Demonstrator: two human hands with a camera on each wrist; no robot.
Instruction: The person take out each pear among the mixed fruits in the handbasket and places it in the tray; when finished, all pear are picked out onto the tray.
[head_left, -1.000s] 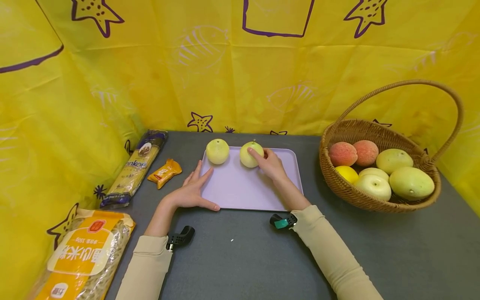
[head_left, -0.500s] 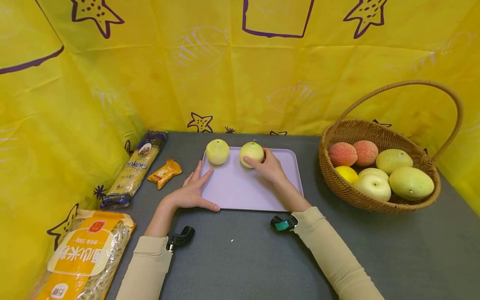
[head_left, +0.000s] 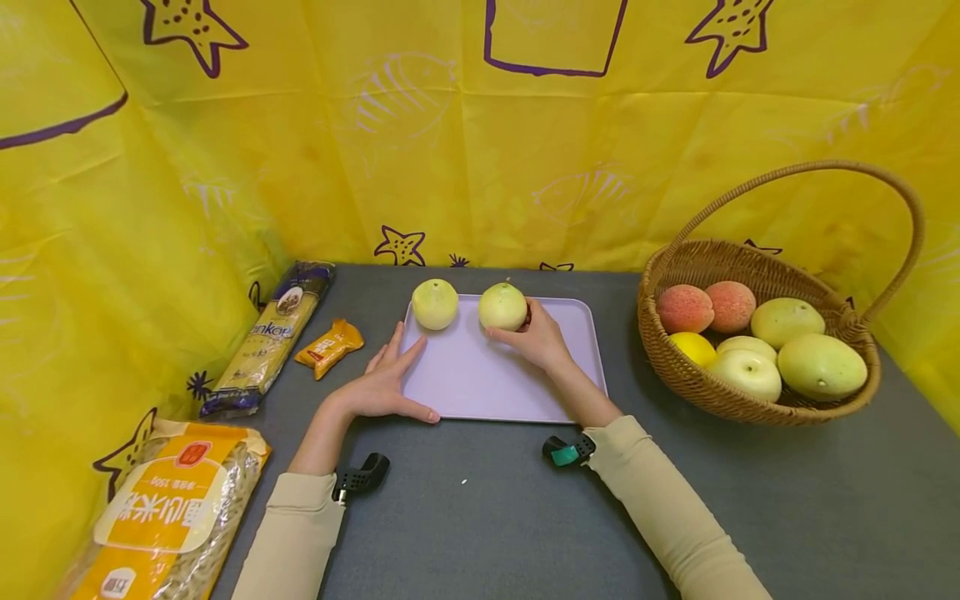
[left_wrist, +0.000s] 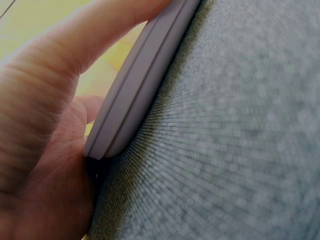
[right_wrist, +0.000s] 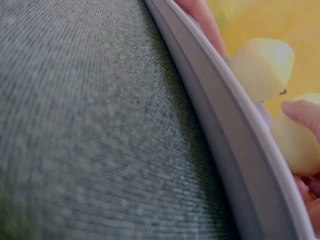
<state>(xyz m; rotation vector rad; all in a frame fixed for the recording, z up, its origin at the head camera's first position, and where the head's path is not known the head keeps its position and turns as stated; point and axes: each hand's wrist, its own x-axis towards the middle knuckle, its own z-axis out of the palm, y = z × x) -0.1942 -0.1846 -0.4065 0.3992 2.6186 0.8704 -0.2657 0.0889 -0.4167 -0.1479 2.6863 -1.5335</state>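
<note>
A lilac tray [head_left: 480, 385] lies on the dark grey table. My left hand [head_left: 381, 390] spreads its straight fingers along the tray's left edge, with the thumb at the near edge; in the left wrist view, the thumb [left_wrist: 55, 50] meets the tray's rim [left_wrist: 132, 95]. Toward the back of the tray, my right hand [head_left: 543, 337] grips a round yellow-green pear [head_left: 502, 307], its stem upward. The thumb lies low on the near side, the other fingers on the right, partly hidden. A second pear [head_left: 435, 305] sits at the tray's back left corner, untouched.
On the right stands a wicker basket [head_left: 701, 392] with a tall handle, holding peaches, mangoes and other fruit. At left are a small orange packet [head_left: 331, 347], a long pasta pack [head_left: 273, 337] and a large noodle bag [head_left: 168, 508]. Yellow patterned cloth [head_left: 510, 167] hangs behind.
My right thumb has slid from the pear's upper front down to its lower near side. The pear has barely shifted. My left hand and the tray stay where they were.
</note>
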